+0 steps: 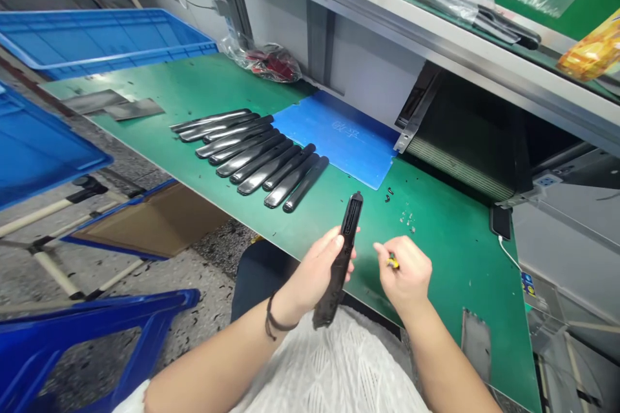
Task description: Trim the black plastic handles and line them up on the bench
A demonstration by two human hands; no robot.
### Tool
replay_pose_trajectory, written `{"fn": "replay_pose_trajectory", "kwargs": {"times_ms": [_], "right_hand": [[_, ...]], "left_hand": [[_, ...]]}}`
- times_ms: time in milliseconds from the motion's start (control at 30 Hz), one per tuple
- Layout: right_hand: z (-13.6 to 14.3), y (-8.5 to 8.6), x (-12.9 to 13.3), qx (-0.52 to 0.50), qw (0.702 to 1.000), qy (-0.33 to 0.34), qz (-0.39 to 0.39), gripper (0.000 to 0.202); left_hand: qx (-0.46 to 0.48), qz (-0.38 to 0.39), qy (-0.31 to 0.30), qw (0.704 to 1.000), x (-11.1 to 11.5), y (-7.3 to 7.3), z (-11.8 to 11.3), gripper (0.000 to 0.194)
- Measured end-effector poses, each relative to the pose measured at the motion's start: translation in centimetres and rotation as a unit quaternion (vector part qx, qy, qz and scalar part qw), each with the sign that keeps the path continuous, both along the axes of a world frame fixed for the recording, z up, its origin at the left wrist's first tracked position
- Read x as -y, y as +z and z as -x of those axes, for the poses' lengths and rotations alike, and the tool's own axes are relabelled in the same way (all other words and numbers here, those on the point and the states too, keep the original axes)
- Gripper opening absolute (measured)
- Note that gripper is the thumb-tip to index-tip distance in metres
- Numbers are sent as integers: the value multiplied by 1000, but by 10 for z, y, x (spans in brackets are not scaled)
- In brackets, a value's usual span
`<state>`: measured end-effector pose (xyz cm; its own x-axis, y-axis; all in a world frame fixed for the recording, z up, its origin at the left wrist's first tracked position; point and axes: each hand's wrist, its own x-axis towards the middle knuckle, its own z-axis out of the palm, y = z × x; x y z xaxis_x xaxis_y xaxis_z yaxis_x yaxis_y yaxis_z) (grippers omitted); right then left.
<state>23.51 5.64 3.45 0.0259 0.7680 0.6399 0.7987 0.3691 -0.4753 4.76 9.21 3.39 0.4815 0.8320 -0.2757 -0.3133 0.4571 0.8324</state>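
Observation:
My left hand [317, 268] is wrapped round a long black plastic housing [352, 214], tilted, with a slotted, ribbed recess in the upper end facing me. To its right, apart from the housing, my right hand [409, 271] is closed in a fist. A small yellow piece [392, 263] pokes out between its fingers; the rest of that object is hidden in the palm. Several similar glossy black plastic housings [264, 166] lie side by side in a slanted row on the green table [358, 248], beyond my left hand.
Small black scraps [388, 195] and pale crumbs [408, 218] lie beyond my right hand. A blue sheet [339, 132] is at the back. Blue crates [111, 39] stand left. A phone [500, 222] with a white cable sits right, beneath a metal-edged shelf [436, 39].

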Motion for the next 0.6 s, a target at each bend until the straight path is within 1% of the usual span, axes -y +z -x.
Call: {"fn": "replay_pose_trajectory", "kwargs": {"times_ms": [33, 67, 100, 133, 200, 233, 267, 300, 333, 367, 433, 467, 533, 567, 600], "right_hand": [[-6, 2, -2, -39, 999, -13, 27, 5], [-12, 5, -5, -93, 993, -18, 69, 18], [-17, 7, -8, -151, 981, -14, 122, 28], [-22, 9, -10, -205, 963, -4, 176, 33], [-29, 8, -14, -279, 926, 18, 254, 25], [-31, 6, -15, -293, 917, 18, 269, 24], [-30, 3, -14, -306, 911, 13, 276, 29], [-28, 0, -12, -325, 902, 7, 283, 35], [-24, -4, -9, -343, 893, 2, 290, 39], [-19, -7, -6, -357, 885, 0, 298, 41], [-3, -12, 4, -371, 872, 5, 321, 42], [6, -12, 9, -370, 867, 11, 335, 41], [24, -13, 18, -357, 860, 29, 364, 40], [33, -12, 21, -347, 859, 39, 375, 40], [40, -12, 23, -338, 859, 47, 382, 41]], "left_hand": [[-23, -9, -33, 999, -2, 1, 4, 56], [-44, -21, -69, 996, -3, 2, 8, 55], [-57, -33, -107, 992, -4, 4, 12, 53], [-58, -42, -149, 986, -6, 5, 17, 53], [-15, -38, -230, 972, -11, 7, 30, 55], [21, -24, -258, 966, -15, 7, 37, 59], [58, -8, -280, 958, -18, 6, 44, 64], [91, 2, -280, 956, -21, 4, 51, 68], [116, 3, -262, 958, -23, 1, 57, 70], [131, -10, -227, 965, -24, -2, 61, 71], [128, -70, -108, 983, -23, -7, 62, 71], [118, -107, -32, 987, -20, -8, 58, 69], [107, -158, 112, 975, -14, -6, 45, 54], [117, -168, 168, 964, -11, -3, 37, 44], [138, -167, 207, 954, -8, 0, 30, 37]]}}
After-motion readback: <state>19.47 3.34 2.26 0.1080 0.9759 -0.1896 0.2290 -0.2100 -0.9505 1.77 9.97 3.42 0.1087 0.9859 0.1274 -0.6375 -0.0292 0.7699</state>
